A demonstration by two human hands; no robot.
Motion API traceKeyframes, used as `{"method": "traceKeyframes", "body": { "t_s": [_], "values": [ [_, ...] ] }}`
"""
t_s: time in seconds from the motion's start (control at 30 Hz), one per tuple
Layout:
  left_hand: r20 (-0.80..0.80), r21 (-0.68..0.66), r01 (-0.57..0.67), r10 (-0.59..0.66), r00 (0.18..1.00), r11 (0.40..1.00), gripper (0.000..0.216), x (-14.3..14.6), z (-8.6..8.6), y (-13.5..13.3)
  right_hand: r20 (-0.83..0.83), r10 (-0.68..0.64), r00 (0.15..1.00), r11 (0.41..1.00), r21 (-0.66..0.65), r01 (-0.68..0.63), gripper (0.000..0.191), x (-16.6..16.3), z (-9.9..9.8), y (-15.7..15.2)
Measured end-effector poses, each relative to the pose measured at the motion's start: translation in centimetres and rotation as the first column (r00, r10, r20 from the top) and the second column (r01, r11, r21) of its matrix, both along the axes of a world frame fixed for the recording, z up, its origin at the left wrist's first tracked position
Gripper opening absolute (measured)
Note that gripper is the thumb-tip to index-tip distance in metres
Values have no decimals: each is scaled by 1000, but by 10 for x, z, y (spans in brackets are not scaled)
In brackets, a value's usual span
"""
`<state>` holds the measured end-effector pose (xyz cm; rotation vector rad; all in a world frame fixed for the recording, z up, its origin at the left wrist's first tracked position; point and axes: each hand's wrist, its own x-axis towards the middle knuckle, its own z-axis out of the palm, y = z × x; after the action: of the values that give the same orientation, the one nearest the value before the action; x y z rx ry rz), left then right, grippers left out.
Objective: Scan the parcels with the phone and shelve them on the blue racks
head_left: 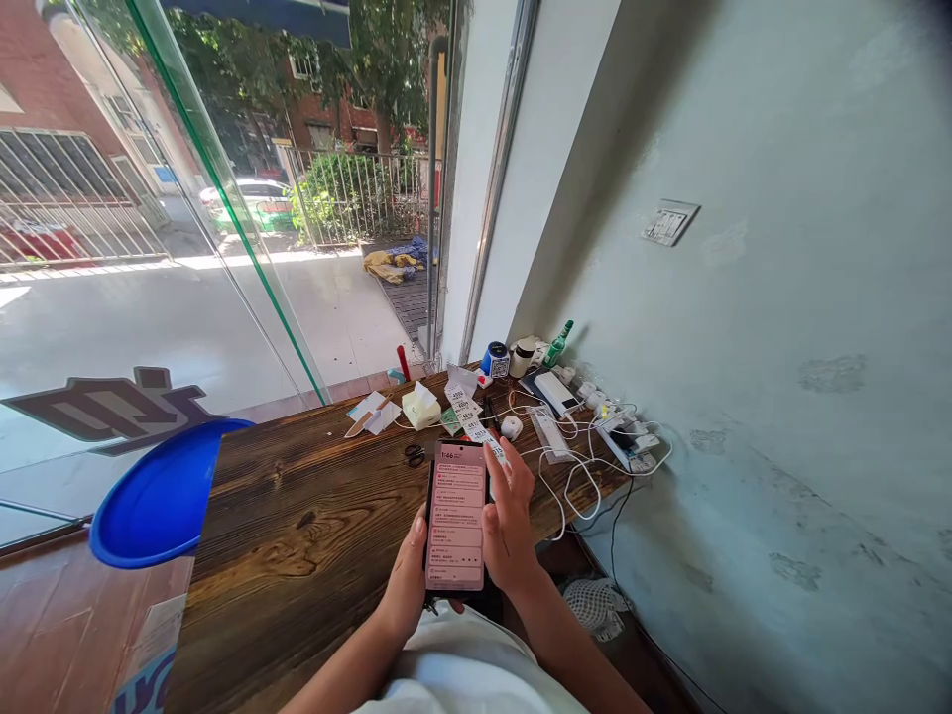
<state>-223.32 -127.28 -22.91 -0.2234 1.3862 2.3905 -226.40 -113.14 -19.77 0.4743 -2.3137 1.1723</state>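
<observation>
A smartphone (456, 521) is upright before me, its pinkish screen lit with a list of notifications and the time 1:46. My left hand (406, 575) is wrapped around its lower left side, the thumb along the edge and part of a finger showing below. Along the right edge lies my right hand (510, 521), open, its fingers stretched upward near the phone's top corner and its thumb by the screen's side. Whether the right thumb touches the phone I cannot tell. Just beyond are a strip of numbered labels (467, 412) and black scissors (415, 455).
The wooden table (297, 535) bears a tissue pack (421, 406), a tape roll (511, 427), a white power bank (556, 391), jars and a green bottle (558, 343). Tangled white cables run to a power strip (629, 441) by the wall. A blue basin (149, 506) stands left, beside glass.
</observation>
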Motion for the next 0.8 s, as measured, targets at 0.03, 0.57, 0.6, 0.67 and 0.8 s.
{"method": "traceKeyframes", "body": {
  "t_s": [0.03, 0.57, 0.6, 0.67, 0.8],
  "values": [
    [1, -5, -1, 1, 1000, 1000, 79, 0, 0, 0, 4, 21, 1000, 998, -62, -21, 63, 0, -2, 0],
    [-6, -13, 24, -24, 1000, 1000, 81, 1, 1, 1, 28, 16, 999, 996, -83, -14, 58, -1, -5, 3],
    [-6, -11, 26, -26, 1000, 1000, 81, 1, 2, 1, 23, 7, 1000, 997, -73, -5, 57, -1, -4, 4],
    [-1, -5, 25, -25, 1000, 1000, 82, 2, 2, 1, 6, 4, 1000, 998, -68, -3, 57, 0, -6, 4],
    [10, 1, 16, -16, 1000, 1000, 81, 1, 4, 1, -26, 38, 999, 998, -48, -39, 60, 5, -8, 4]
  ]
}}
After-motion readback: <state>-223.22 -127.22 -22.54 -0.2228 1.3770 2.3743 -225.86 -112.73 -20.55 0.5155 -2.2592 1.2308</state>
